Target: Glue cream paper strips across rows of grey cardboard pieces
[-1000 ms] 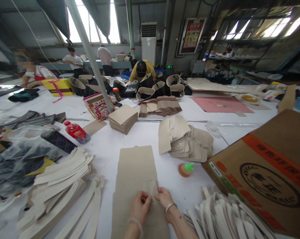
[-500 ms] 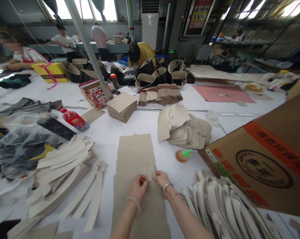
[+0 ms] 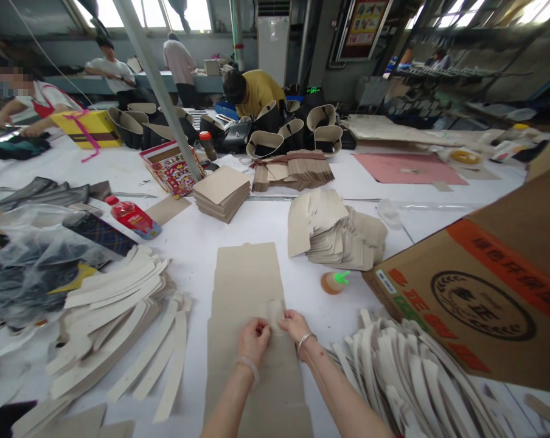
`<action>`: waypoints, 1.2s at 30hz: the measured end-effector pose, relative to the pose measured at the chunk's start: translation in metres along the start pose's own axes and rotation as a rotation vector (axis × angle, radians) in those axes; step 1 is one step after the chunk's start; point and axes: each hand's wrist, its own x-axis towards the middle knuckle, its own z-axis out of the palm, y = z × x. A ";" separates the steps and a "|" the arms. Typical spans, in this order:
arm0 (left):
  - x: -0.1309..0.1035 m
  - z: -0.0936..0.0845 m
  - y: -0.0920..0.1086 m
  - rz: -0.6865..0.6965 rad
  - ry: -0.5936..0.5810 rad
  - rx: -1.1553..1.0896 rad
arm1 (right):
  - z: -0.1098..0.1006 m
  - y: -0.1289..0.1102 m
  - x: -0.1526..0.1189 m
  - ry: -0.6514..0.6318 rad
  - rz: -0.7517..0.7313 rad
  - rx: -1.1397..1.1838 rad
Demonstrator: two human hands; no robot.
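Note:
A long run of overlapping beige sheets (image 3: 245,277) lies in front of me. On it rests a small beige piece (image 3: 271,309), about where my hands meet. My right hand (image 3: 295,327), with a bracelet at the wrist, pinches the right edge of this small piece between thumb and fingers. Close by on the left, my left hand (image 3: 254,342) is closed, its fingertips curled together over the sheets. Whatever those fingers hold, if anything, is hidden.
Curved beige strips (image 3: 120,292) lie to the left, and a heap of strips (image 3: 407,371) to the right beside a cardboard box (image 3: 476,292). Ahead are a glue bottle (image 3: 333,282), a pile of beige pieces (image 3: 339,231) and stacked sheets (image 3: 222,191). Co-workers sit and stand beyond.
The view has shifted slightly. Both my hands stay in nearly the same place and grip. At the far left, a co-worker's arms have moved.

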 end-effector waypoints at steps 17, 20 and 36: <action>-0.004 -0.005 0.005 0.041 -0.004 0.089 | 0.001 -0.004 -0.008 0.063 -0.042 -0.059; -0.004 -0.006 0.007 0.049 -0.019 0.122 | 0.000 -0.008 -0.011 0.093 -0.075 -0.162; 0.044 -0.032 0.055 0.190 -0.005 0.249 | -0.015 -0.091 0.044 0.361 -0.324 -0.654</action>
